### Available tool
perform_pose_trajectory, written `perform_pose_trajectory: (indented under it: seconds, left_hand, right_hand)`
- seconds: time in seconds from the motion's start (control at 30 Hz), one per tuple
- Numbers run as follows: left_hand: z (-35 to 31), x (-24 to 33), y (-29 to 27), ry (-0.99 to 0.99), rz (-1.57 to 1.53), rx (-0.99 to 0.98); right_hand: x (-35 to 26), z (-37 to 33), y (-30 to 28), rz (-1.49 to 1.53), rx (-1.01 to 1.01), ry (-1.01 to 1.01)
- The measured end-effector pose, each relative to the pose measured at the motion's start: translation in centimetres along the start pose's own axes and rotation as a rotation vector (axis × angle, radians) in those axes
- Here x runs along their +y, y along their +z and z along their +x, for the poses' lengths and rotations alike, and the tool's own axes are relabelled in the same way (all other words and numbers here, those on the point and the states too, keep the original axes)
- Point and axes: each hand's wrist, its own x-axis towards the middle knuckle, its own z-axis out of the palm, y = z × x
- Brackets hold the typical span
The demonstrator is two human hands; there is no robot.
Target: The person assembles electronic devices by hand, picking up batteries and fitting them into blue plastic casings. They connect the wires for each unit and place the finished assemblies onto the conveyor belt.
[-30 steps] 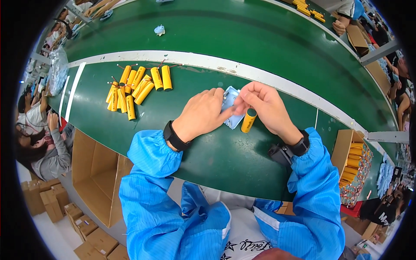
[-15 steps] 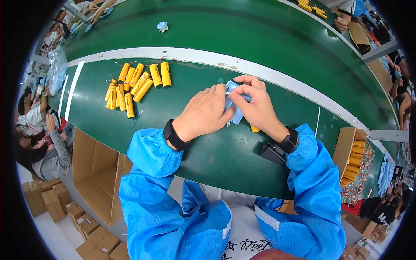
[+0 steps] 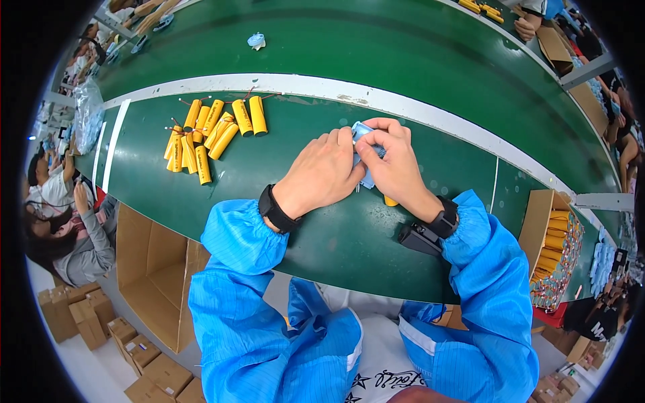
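Left grip: left hand closed on the left side of the light-blue shell, back of hand up, thumb near its lower end.
Right grip: right hand curled narrow over the shell's right side, thumb lying across it; fingertips partly hidden, can't tell if they pinch anything.
Shell: on or just above the green worktop, between the hands, tilted, mostly covered; upper and lower ends show.
Nearest cell: yellow cylinder under the right hand's edge, just beside the shell, only its near end visible.
Cell pile: yellow wired cylinders left of the left hand, well apart from it, several overlapping; two side by side at the pile's right.
Wrists: black band on the left, another on the right; black device by the right one.
Right box: open cardboard box at the worktop's right end, rows of yellow cylinders and wiring inside.
Left box: large open carton below the worktop's left edge.
Far side: white strip across the green; small blue-and-white piece beyond it.
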Motion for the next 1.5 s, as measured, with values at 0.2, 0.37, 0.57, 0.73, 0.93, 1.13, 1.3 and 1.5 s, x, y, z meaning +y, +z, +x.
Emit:
perform_pose_trajectory:
  seconds: [0.2, 0.37, 0.57, 0.73, 0.93, 1.13, 1.3, 1.5]
  left_hand:
    - [-0.1, 0.4, 0.1, -0.013, 0.04, 0.03]
    - [0.0, 0.7, 0.4, -0.011, 0.068, 0.062]
    - [-0.1, 0.5, 0.7, -0.003, 0.088, 0.088]
    - [-0.1, 0.3, 1.0, -0.029, 0.03, 0.141]
    - [-0.5, 0.7, 1.1, -0.077, 0.043, 0.15]
    - [-0.3, 0.8, 1.1, -0.092, 0.02, 0.142]
    - [-0.6, 1.0, 1.4, -0.094, 0.046, 0.165]
    - [-0.6, 1.1, 1.4, -0.104, 0.05, 0.164]
  right_hand:
    - [-0.6, 0.4, 0.1, -0.041, 0.048, -0.082]
    - [-0.7, 0.9, 0.1, -0.055, 0.017, -0.002]
    - [-1.5, 1.4, 0.0, -0.188, -0.033, 0.078]
    - [-0.6, 0.5, -1.6, -0.162, -0.081, 0.027]
    - [-1.2, -4.0, -5.0, 0.209, -0.058, 0.323]
    - [-2.4, -3.0, -5.9, 0.244, -0.364, 0.543]
    - [-4.1, -1.2, -6.6, -0.694, -0.301, 0.061]
    - [-2.6, -0.8, -6.2, -0.538, -0.093, 0.016]
